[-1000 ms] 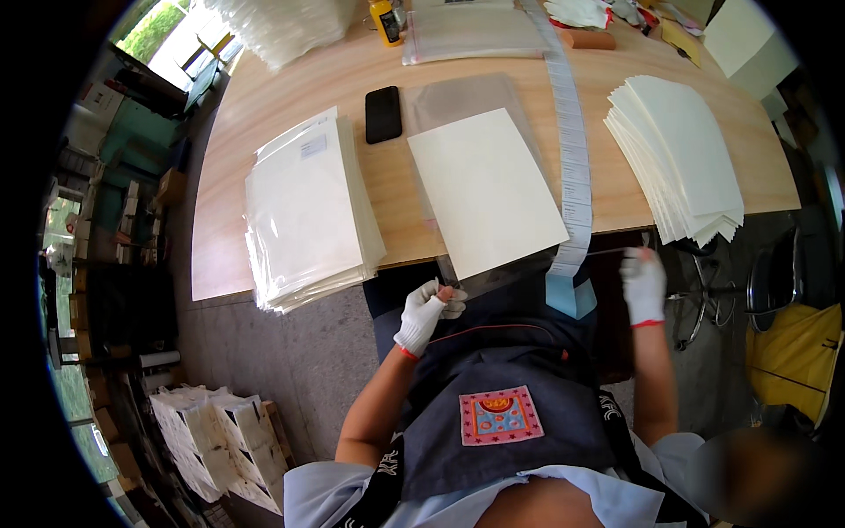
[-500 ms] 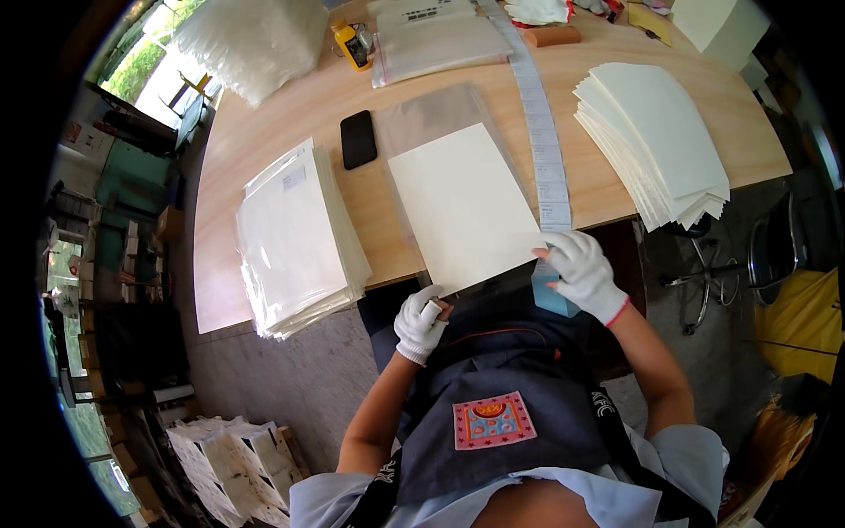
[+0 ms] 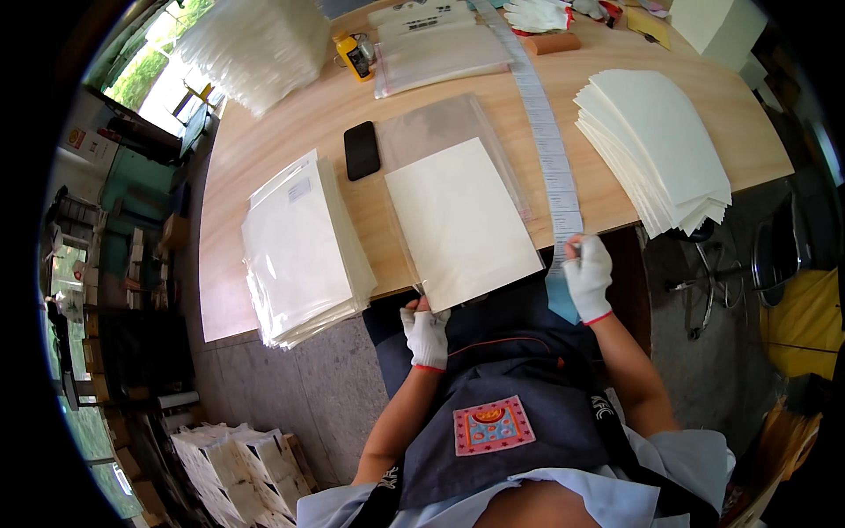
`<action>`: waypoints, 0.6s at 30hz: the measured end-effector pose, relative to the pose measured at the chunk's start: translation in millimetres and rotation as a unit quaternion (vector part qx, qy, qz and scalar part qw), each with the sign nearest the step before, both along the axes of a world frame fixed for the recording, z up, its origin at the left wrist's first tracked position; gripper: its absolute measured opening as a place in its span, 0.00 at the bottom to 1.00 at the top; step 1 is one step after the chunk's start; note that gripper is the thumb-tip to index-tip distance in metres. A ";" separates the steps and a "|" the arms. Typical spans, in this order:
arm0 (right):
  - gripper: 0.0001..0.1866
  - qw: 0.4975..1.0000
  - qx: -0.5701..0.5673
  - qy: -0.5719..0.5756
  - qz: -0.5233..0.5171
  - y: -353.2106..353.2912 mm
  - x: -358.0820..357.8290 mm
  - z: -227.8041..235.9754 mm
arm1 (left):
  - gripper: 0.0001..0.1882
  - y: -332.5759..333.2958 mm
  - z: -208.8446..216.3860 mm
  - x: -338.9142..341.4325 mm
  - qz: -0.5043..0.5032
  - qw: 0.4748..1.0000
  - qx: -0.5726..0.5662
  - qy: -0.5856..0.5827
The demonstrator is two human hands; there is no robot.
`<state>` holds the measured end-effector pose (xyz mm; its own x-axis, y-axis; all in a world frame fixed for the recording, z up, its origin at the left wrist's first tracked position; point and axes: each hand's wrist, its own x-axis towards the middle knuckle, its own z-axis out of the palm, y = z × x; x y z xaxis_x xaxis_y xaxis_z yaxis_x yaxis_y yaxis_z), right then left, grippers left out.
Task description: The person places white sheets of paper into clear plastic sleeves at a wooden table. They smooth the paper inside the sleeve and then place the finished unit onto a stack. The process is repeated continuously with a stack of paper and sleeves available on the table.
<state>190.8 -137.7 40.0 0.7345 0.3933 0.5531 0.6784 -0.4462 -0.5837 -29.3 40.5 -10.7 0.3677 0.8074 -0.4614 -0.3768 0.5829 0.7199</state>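
Note:
A white sheet of card [image 3: 462,224] lies over a clear plastic bag [image 3: 431,123], its near end jutting past the table edge. At its near left corner, the fingertips of my left hand [image 3: 426,339], in a white fingerless-tip glove, pinch the bag's edge. To the right runs a long strip of printed labels [image 3: 550,145], which drops over the table's front edge and shows blue lower down. My right hand [image 3: 588,275], gloved alike, is closed with thumb and finger at the strip's right edge, apart from the card.
Bagged cards [image 3: 299,238] are stacked at left, loose white cards [image 3: 660,132] at right. A black phone [image 3: 362,150] lies near the bag. Farther back are a yellow bottle [image 3: 354,57], more plastic bags [image 3: 440,57], a clear plastic pile [image 3: 260,53] and gloves [image 3: 537,15].
My right hand has left the card's right corner, moved right to the label strip and closed. My left hand has turned upright at the near left corner.

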 end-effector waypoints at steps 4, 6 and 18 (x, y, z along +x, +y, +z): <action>0.22 0.962 0.005 0.264 -0.073 -32.3 0.7 -34.2 | 0.07 -9.0 -61.9 -20.6 -0.077 0.941 -0.261 -0.199; 0.32 0.921 -0.110 0.373 -0.015 -41.9 -0.8 -45.2 | 0.09 -23.7 -66.0 -7.4 -0.253 0.918 -0.272 -0.140; 0.13 0.986 -0.143 -0.021 0.088 -70.1 -30.7 65.1 | 0.09 -86.9 45.2 121.3 -0.530 0.840 -0.103 -0.057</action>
<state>160.1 -207.9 105.1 0.6205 0.6565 0.4290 0.7804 -0.4626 -0.4207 92.1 -46.4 34.5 0.8806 -0.0936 -0.4646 0.3731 0.7414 0.5578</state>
